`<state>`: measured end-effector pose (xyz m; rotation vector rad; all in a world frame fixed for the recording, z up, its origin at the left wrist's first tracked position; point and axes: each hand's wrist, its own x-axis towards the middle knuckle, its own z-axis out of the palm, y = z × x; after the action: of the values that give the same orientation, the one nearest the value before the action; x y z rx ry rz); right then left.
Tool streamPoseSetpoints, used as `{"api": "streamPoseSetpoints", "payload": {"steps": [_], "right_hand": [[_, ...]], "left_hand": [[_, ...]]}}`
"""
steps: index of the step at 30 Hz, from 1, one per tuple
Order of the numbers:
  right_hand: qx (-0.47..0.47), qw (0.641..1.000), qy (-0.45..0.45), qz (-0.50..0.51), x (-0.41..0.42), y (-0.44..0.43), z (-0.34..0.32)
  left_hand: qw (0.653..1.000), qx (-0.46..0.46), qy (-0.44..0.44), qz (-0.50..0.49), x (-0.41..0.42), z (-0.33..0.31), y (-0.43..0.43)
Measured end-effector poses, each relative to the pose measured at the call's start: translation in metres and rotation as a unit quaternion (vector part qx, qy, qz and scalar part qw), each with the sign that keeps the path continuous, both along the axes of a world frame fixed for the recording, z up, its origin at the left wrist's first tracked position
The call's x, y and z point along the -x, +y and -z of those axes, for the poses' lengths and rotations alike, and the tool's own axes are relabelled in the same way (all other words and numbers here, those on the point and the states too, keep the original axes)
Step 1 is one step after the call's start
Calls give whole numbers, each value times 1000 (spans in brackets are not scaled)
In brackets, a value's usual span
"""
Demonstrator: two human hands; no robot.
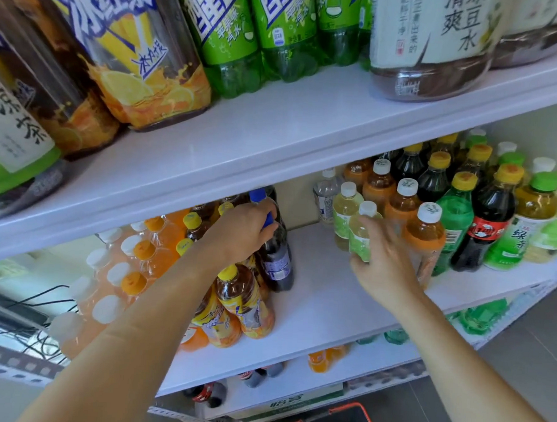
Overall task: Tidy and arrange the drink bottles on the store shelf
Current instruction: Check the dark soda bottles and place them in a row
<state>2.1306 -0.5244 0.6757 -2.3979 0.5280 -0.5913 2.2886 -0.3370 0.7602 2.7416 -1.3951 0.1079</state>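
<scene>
My left hand (241,231) grips the neck of a dark cola bottle (276,258) with a blue cap, upright on the middle shelf (318,295). Yellow-capped iced tea bottles (244,302) stand just in front of it. My right hand (383,263) is wrapped around a pale green-labelled bottle (362,233) with a white cap, at the front of a row of like bottles. Beside it stand orange-labelled tea bottles (424,236) with white caps.
Orange soda bottles (141,256) fill the shelf's left part. Green soda, red-labelled cola and green tea bottles (490,226) crowd the right. Bare shelf lies between my hands. Large bottles (233,39) stand on the upper shelf. A red basket (341,421) sits on the floor.
</scene>
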Motion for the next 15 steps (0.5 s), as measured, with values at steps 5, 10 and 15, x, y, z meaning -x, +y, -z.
{"api": "streamPoseSetpoints", "payload": {"steps": [5, 10, 15], "right_hand": [[68, 991, 114, 7, -31, -22, -10], [95, 982, 161, 31, -48, -28, -15], [108, 980, 157, 65, -50, -32, -14]], "left_hand": [[999, -36, -10, -27, -5, 7, -2], [987, -57, -93, -122, -5, 12, -12], [987, -52, -79, -133, -14, 9, -17]]}}
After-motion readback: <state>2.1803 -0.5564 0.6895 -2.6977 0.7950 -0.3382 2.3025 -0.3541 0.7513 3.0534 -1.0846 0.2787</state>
